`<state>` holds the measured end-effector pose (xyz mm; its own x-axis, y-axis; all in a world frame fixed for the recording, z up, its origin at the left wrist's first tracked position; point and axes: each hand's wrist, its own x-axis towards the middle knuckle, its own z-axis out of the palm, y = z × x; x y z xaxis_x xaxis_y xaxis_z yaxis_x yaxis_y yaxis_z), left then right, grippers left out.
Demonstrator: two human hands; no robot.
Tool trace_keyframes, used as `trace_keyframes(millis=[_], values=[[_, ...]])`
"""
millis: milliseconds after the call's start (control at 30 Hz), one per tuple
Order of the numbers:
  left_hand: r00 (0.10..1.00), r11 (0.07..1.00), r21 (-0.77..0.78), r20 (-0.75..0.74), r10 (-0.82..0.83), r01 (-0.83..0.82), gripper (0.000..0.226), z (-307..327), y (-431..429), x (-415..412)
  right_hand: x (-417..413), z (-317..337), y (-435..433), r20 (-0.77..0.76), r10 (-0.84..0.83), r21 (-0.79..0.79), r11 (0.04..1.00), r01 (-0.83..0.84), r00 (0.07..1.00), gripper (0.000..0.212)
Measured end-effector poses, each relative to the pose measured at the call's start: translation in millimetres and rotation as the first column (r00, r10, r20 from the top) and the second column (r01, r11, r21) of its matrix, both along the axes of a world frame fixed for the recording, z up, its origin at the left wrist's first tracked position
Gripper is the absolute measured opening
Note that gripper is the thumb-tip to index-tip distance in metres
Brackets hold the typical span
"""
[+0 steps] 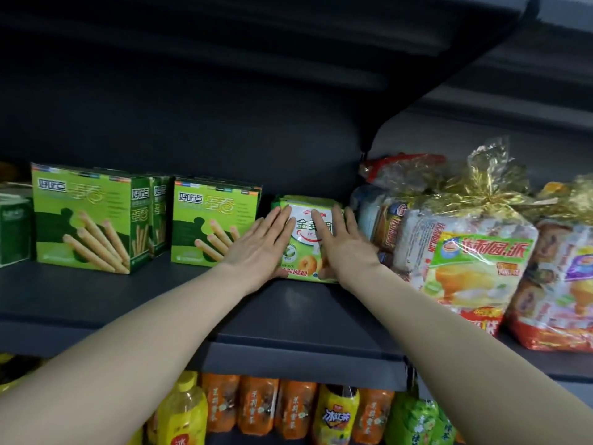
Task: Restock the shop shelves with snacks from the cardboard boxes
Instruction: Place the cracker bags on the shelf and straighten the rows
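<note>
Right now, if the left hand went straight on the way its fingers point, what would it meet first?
The green-and-white snack packet: the left hand lies on it with straight fingers. Behind it probably comes the dark back wall, though depth is unclear.

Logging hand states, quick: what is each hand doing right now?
Left hand: open, straight fingers pressed on the green snack pack.
Right hand: open, fingers flat against the same pack.

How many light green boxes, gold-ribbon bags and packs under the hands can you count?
Light green boxes: 3
Gold-ribbon bags: 2
Pack under the hands: 1
Total: 6
</note>
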<state>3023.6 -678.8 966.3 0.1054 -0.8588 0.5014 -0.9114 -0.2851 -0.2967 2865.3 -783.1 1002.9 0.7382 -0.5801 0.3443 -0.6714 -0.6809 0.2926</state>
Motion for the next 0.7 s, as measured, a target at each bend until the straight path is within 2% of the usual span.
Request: trace_keyframes(millis=[100,200,333,367,433,500,567,633,700], values=[[0.997,0.999,-0.023,0.064,0.038,-0.037,0.099,4.5,-8.2,-1.9,14.0,-6.6,-9.1,0.038,-0.001,-0.102,0.995,0.005,0.999,0.13],[0.992,0.994,-0.073,0.095,0.087,-0.08,0.113,9.4,-18.2,-4.5,23.9,-12.0,-18.1,0.086,0.014,-0.182,0.983,0.002,0.996,0.131],[0.988,0.992,-0.079,0.111,0.111,-0.102,0.128,18.5,-29.2,-4.5,27.9,-11.4,-25.5,0.082,0.008,-0.192,0.981,0.008,0.997,0.131],[0.99,0.992,-0.076,0.095,0.103,-0.096,0.129,20.4,-30.5,-4.8,27.6,-9.5,-25.1,0.055,-0.013,-0.193,0.981,0.024,0.998,0.127],[0.995,0.994,-0.072,0.062,0.081,-0.077,0.128,22.5,-30.1,-5.6,27.5,2.4,-21.0,0.041,-0.029,-0.131,0.991,0.035,0.999,0.103],[0.998,0.996,-0.078,0.035,0.053,-0.05,0.132,22.7,-27.4,-5.5,29.9,22.9,-16.1,0.19,0.001,0.038,0.999,-0.008,0.982,0.072],[1.0,0.995,-0.095,0.007,0.013,-0.012,0.137,20.7,-25.7,-5.5,36.5,41.8,-20.6,0.38,-0.002,0.076,0.997,-0.029,0.925,0.048],[1.0,0.994,-0.107,-0.027,-0.016,0.013,0.142,18.2,-25.8,-6.9,45.3,56.4,-27.2,0.421,-0.061,0.103,0.995,0.019,0.905,0.047],[0.999,0.991,-0.129,-0.041,-0.026,0.021,0.143,15.9,-27.8,-7.8,59.4,65.5,-36.6,0.383,-0.122,0.207,0.977,0.043,0.916,0.049]])
